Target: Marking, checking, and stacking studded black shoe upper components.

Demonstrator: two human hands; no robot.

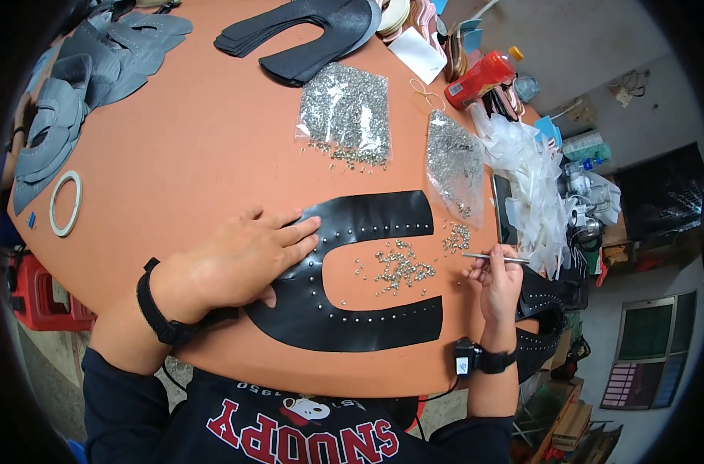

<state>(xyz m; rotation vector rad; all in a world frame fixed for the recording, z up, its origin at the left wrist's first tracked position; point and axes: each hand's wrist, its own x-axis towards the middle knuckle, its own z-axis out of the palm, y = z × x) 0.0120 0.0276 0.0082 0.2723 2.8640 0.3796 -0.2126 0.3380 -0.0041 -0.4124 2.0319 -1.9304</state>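
Note:
A black U-shaped leather piece (352,332) lies on the orange tabletop, its open end toward the right. Small silver studs run in a line along its inner edge. My left hand (240,255) rests over the curved end, fingers stretched out and pressing on the leather. A thin metal rod (495,257) is pinched in my right hand (497,282), to the right of the leather and held apart from it. Loose silver studs (402,267) lie scattered inside the U. Another small heap of studs (456,238) sits just beyond my right hand.
Two clear bags of studs (344,108) (452,166) lie farther back. Black U-shaped pieces (290,23) are stacked behind them, grey ones (58,127) at far left near a white ring (65,203). A red bottle (482,80), crumpled plastic (522,170) and a phone (504,209) line the right side.

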